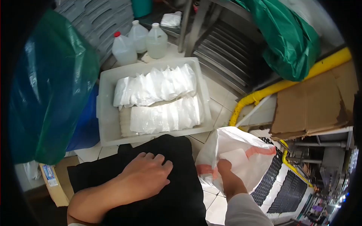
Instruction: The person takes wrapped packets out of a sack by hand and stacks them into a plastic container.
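My left hand (pixel 147 173) rests over the black cloth (pixel 173 192) on my lap, its fingers loosely bent and apart, with nothing visible in them. My right hand (pixel 224 165) is at the mouth of a white woven sack (pixel 207 150) with red stripes. Its fingers are closed; whether they hold the sack's edge or something inside is hidden. A white, flat-sided packet (pixel 235 156) shows inside the sack beside that hand. In front of me a translucent plastic tub (pixel 107 130) holds two rows of white plastic-wrapped packets (pixel 166 115) standing on edge.
Several plastic jugs (pixel 156 41) stand behind the tub. A green bag (pixel 52 86) and blue drum (pixel 85 124) are at left, above an open cardboard box (pixel 60 184). At right are a yellow pipe (pixel 271 88), cardboard (pixel 313 101), a green plastic sheet (pixel 286 41) and black mats (pixel 288 192).
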The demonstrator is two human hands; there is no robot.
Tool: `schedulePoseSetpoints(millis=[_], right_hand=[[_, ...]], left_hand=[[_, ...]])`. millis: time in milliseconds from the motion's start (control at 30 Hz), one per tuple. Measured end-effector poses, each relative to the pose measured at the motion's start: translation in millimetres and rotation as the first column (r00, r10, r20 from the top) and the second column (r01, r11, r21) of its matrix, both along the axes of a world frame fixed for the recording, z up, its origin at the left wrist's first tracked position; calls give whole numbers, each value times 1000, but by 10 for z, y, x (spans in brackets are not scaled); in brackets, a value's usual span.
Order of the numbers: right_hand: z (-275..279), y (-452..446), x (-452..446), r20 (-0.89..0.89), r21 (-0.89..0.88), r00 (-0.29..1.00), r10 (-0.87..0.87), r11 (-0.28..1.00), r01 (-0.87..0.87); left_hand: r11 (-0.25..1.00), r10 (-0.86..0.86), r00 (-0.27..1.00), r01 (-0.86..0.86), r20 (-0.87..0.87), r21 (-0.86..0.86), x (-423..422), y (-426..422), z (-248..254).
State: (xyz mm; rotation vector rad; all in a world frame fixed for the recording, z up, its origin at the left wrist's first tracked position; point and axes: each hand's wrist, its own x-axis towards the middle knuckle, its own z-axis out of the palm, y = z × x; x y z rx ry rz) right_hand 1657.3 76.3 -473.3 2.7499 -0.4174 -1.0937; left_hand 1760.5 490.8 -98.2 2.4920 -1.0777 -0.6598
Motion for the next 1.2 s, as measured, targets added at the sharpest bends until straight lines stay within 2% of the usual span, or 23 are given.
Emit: schedulePoseSetpoints(millis=[100, 167, 200, 233, 300, 367, 433, 500, 567, 633, 667, 700, 733, 767, 833, 900, 967, 1033, 1100, 1133, 1200], right_hand=[[64, -162, -6, 4, 122, 990, 140, 983, -140], [160, -233, 79, 174, 163, 984, -24, 987, -5], [89, -507, 75, 238, 171, 946, 218, 950, -262], [4, -831, 79, 301, 161, 846, 441, 851, -500], [419, -1151, 196, 463, 317, 834, 299, 823, -471], [711, -1559, 185, 447, 609, 886, -125, 768, -198], [2083, -823, 353, 471, 707, 730, -495, 707, 23], [2773, -485, 444, 402, 754, 656, -639, 637, 159], [3191, -335, 499, 435, 836, 686, -583, 544, -68], [3657, 202, 587, 278, 961, 564, -778, 219, -171], [3974, 569, 721, 171, 981, 593, -787, 81, -175], [4101, 790, 835, 169, 981, 597, -785, 75, -180], [4194, 965, 932, 162, 970, 624, -765, 10, -241], [4237, 1136, 1041, 159, 953, 652, -742, -57, -298], [4175, 1501, 1294, 157, 950, 705, -691, -90, -300], [3946, 1979, 1605, 92, 959, 782, -616, -156, -236], [3568, 2401, 1870, -53, 965, 859, -510, -247, -86], [3164, 2868, 2029, -137, 946, 877, -460, -325, -22], [2821, 3271, 2113, -232, 919, 860, -455, -393, 39], [2573, 3369, 2160, -235, 917, 867, -438, -397, 49], [1996, 3558, 2276, -390, 849, 819, -421, -510, 143]], left_hand=[[998, 16, 995, -10, -95, 62, 3, 9, 22], [998, 9, 997, -4, -80, 61, -10, 28, 1], [999, -16, 998, 19, -65, 46, -19, 28, -11], [999, -4, 998, 7, -65, 44, -28, 27, -16], [997, -43, 998, 45, -39, 55, -28, 22, -23], [999, -39, 999, 39, -24, 30, -19, 22, -33], [999, -36, 999, 36, -12, 14, -14, 21, -28], [998, -54, 998, 55, -43, 29, 7, 14, -1], [998, -55, 997, 56, -53, 24, 14, 11, -3], [998, -63, 996, 65, -61, 24, 1, 13, -13], [998, -58, 996, 58, -64, -5, -19, 9, -30], [998, -50, 997, 48, -64, -37, -40, 5, -34], [999, -42, 997, 40, -60, -33, -56, 3, -13], [998, -53, 995, 50, -83, -30, -73, 1, 17], [999, -49, 993, 47, -104, -25, -139, -9, 46], [998, -63, 995, 62, -79, -5, -219, -14, 61], [999, -28, 995, 27, -92, -18, -267, 4, 115], [1000, 6, 994, -9, -110, -27, -324, 42, 117], [989, 80, 997, -77, 22, -128, -371, 91, 80], [988, 99, 995, -95, 21, -123, -379, 126, 83], [981, 152, 986, -141, 75, -136, -385, 197, 112]])
